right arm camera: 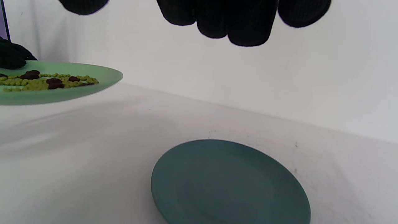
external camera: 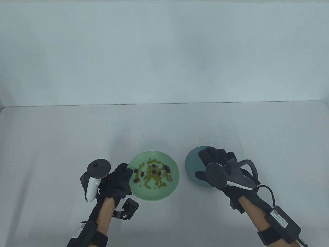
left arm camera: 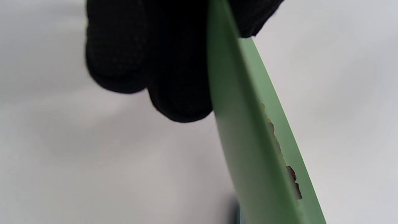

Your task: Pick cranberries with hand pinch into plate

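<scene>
A light green plate (external camera: 154, 197) holds several dark cranberries (external camera: 154, 171) mixed among small yellow-green beans. My left hand (external camera: 128, 173) grips the plate's left rim; in the left wrist view the fingers (left arm camera: 149, 56) wrap the rim (left arm camera: 248, 149). In the right wrist view the green plate (right arm camera: 56, 95) and its cranberries (right arm camera: 54, 83) hang above the table, casting a shadow. My right hand (external camera: 205, 164) hovers open and empty over the empty teal plate (external camera: 192, 162); its fingertips (right arm camera: 242, 21) hang well above that plate (right arm camera: 230, 183).
The two plates sit side by side near the table's front edge with a gap between them. The grey table runs back to a white wall. A cable trails from my right wrist (external camera: 270, 191).
</scene>
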The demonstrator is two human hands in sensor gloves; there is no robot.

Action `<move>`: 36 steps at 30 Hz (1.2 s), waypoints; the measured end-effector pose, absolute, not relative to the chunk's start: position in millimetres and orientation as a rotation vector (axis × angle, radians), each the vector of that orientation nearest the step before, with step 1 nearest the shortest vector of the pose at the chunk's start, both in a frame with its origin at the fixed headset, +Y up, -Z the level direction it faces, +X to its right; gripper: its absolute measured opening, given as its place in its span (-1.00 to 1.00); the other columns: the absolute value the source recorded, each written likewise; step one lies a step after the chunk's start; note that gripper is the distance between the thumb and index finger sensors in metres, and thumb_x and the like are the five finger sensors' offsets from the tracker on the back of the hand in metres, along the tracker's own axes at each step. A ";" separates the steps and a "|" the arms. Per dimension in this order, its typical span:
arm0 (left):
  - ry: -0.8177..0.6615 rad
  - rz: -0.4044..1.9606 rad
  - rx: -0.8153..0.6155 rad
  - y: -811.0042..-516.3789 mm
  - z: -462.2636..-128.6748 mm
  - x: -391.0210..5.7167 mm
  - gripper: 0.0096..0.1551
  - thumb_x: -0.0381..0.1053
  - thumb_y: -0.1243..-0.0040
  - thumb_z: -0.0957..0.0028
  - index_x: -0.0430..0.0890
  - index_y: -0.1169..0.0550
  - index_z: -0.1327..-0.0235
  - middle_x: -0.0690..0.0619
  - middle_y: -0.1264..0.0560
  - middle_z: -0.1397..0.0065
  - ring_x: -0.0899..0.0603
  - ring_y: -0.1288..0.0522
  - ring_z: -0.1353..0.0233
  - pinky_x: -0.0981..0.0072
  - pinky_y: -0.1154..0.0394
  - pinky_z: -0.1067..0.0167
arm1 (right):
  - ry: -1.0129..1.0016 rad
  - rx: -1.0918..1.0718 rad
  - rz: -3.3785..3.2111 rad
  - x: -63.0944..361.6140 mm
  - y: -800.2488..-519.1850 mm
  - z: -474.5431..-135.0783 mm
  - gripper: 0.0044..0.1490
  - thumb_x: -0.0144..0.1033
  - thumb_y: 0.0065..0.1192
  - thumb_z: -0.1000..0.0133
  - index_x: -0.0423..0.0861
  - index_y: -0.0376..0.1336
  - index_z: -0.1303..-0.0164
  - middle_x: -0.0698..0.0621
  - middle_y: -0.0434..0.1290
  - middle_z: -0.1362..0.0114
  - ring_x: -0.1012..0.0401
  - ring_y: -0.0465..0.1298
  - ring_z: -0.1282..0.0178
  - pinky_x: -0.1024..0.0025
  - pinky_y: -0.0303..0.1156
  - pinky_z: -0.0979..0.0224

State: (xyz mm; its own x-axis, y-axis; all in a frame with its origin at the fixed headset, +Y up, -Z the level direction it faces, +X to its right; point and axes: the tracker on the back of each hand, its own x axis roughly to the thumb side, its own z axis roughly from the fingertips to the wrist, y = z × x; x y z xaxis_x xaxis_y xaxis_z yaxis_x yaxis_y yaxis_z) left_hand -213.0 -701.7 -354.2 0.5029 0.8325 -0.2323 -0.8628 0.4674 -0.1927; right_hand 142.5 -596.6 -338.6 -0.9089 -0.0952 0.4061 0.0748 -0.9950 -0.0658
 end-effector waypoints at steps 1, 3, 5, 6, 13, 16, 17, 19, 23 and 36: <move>0.110 1.042 -0.302 -701.9 -354.2 -212.4 -0.46 -0.12 0.00 -0.29 -0.30 -0.32 -0.47 -0.14 -0.57 -0.20 -0.06 -0.76 0.15 0.25 -0.71 0.16 | 0.074 -0.649 -2.976 135.3 -591.5 -341.6 0.00 0.34 -0.11 -0.20 -0.06 0.05 -0.74 -0.15 0.26 -0.72 -0.12 0.39 -0.61 -0.27 0.28 -0.56; 0.108 1.043 -0.304 -702.2 -354.0 -211.7 -0.46 -0.12 0.00 -0.29 -0.30 -0.32 -0.47 -0.14 -0.57 -0.20 -0.07 -0.76 0.15 0.25 -0.71 0.16 | 0.072 -0.668 -2.962 122.9 -584.9 -346.6 -0.06 0.31 -0.05 -0.20 -0.04 0.11 -0.70 -0.11 0.33 -0.65 -0.06 0.45 -0.54 -0.22 0.32 -0.55; 0.107 1.045 -0.306 -702.4 -353.8 -211.1 -0.46 -0.12 0.00 -0.29 -0.30 -0.32 -0.47 -0.14 -0.57 -0.20 -0.06 -0.76 0.15 0.25 -0.71 0.16 | 0.067 -0.681 -2.945 111.6 -580.3 -351.6 -0.10 0.28 -0.02 -0.20 -0.03 0.14 -0.66 -0.08 0.37 -0.61 -0.02 0.48 -0.49 -0.19 0.35 -0.53; 0.105 1.045 -0.307 -702.4 -353.7 -210.8 -0.46 -0.12 0.00 -0.29 -0.30 -0.32 -0.47 -0.14 -0.57 -0.20 -0.07 -0.76 0.15 0.25 -0.71 0.16 | 0.065 -0.687 -2.934 103.8 -578.0 -355.2 -0.12 0.27 0.00 -0.20 -0.02 0.16 -0.64 -0.07 0.40 -0.58 0.00 0.50 -0.46 -0.16 0.37 -0.52; 0.103 1.050 -0.309 -702.8 -353.2 -209.7 -0.47 -0.12 0.00 -0.29 -0.30 -0.32 -0.46 -0.14 -0.57 -0.19 -0.06 -0.76 0.16 0.27 -0.71 0.17 | 0.041 -0.723 -2.870 61.9 -577.8 -370.5 -0.25 0.19 0.10 -0.19 0.03 0.25 -0.53 0.02 0.51 -0.40 0.12 0.58 -0.28 -0.02 0.48 -0.43; 0.107 1.053 -0.308 -702.8 -352.9 -209.6 -0.46 -0.12 0.00 -0.29 -0.30 -0.32 -0.46 -0.14 -0.57 -0.19 -0.06 -0.76 0.16 0.27 -0.71 0.17 | 0.012 -0.735 -2.843 47.5 -583.4 -375.3 -0.30 0.16 0.13 -0.19 0.05 0.29 -0.48 0.06 0.54 -0.32 0.16 0.60 -0.20 0.06 0.52 -0.37; 0.109 1.054 -0.308 -702.9 -352.9 -209.7 -0.46 -0.11 0.00 -0.29 -0.31 -0.32 -0.46 -0.14 -0.57 -0.19 -0.06 -0.76 0.16 0.27 -0.71 0.18 | 0.004 -0.737 -2.836 43.5 -585.6 -377.0 -0.32 0.15 0.14 -0.18 0.05 0.30 -0.45 0.08 0.55 -0.28 0.17 0.61 -0.17 0.08 0.53 -0.35; 0.110 1.054 -0.307 -703.0 -352.7 -209.5 -0.46 -0.11 0.00 -0.29 -0.30 -0.32 -0.46 -0.14 -0.57 -0.19 -0.06 -0.76 0.16 0.27 -0.71 0.18 | -0.023 -0.736 -2.823 37.4 -589.7 -379.9 -0.35 0.13 0.15 -0.19 0.04 0.33 -0.42 0.11 0.57 -0.22 0.20 0.62 -0.12 0.11 0.55 -0.31; 0.112 1.057 -0.305 -702.7 -352.8 -209.3 -0.46 -0.12 0.00 -0.29 -0.31 -0.32 -0.46 -0.14 -0.57 -0.19 -0.06 -0.76 0.16 0.28 -0.71 0.18 | -0.075 -0.727 -2.800 29.0 -598.0 -385.5 -0.40 0.10 0.17 -0.19 0.05 0.37 -0.36 0.15 0.60 -0.12 0.23 0.64 -0.03 0.16 0.58 -0.24; 0.111 1.061 -0.305 -702.8 -353.0 -208.3 -0.47 -0.12 0.00 -0.29 -0.31 -0.32 -0.46 -0.14 -0.57 -0.19 -0.06 -0.76 0.17 0.29 -0.72 0.19 | -0.115 -0.694 -2.703 14.1 -615.2 -393.6 -0.44 0.07 0.22 -0.16 0.03 0.42 -0.27 0.24 0.60 0.09 0.31 0.64 0.15 0.24 0.61 -0.11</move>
State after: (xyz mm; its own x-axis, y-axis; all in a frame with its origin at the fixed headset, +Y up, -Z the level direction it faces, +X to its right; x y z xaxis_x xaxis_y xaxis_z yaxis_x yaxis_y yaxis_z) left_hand -208.3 -702.8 -353.0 0.4866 0.8413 -0.2354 -0.8718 0.4503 -0.1928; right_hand 14.1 -615.2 -393.6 -0.8202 -0.3105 0.4806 0.3500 -0.9367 -0.0078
